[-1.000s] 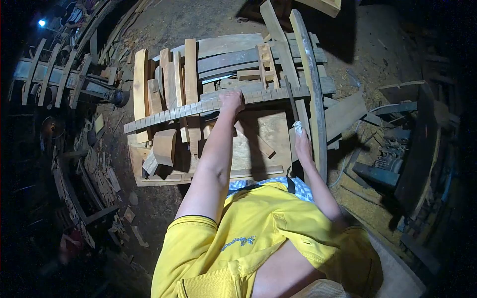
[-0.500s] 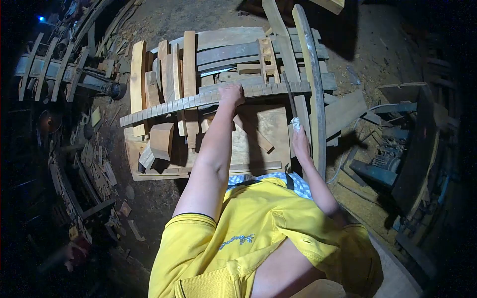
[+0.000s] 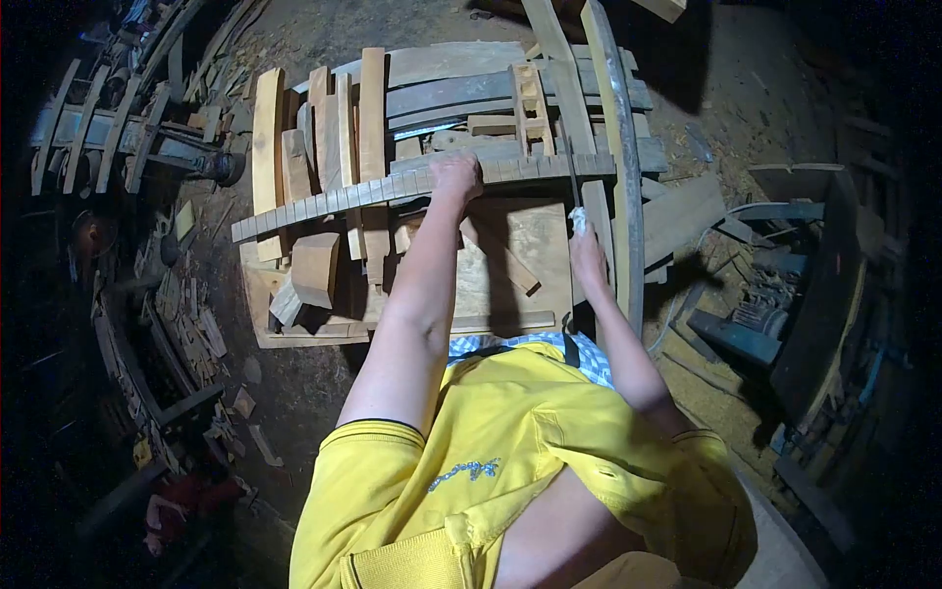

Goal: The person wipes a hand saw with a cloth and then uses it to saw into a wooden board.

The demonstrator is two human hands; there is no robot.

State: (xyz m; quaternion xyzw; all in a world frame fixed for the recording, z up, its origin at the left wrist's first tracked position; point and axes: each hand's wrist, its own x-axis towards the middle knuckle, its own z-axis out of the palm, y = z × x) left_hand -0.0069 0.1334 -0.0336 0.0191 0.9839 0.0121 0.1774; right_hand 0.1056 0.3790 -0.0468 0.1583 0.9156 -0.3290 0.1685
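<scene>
A long, curved wooden strip (image 3: 334, 203) with evenly spaced cuts along it lies across the work table. My left hand (image 3: 456, 177) is closed over the strip near its middle. In my right hand (image 3: 587, 260) is a saw with a narrow dark blade (image 3: 570, 162) and a handle wrapped in white material (image 3: 578, 220). The blade crosses the strip near its right end, pointing away from me. I cannot make out how deep it sits in the wood. Upright planks (image 3: 373, 108) lie under the strip to the left of my left hand.
A long beam (image 3: 620, 147) runs just right of my right hand. Wood blocks (image 3: 315, 270) sit at the table's front left. A motor (image 3: 760, 316) stands on the right. Scrap wood (image 3: 201, 324) litters the floor on the left, where another person's hand (image 3: 167, 508) shows.
My right hand has moved forward, away from me, and the saw has slid further across the strip. My left hand stays on the strip. The whole view has shifted slightly.
</scene>
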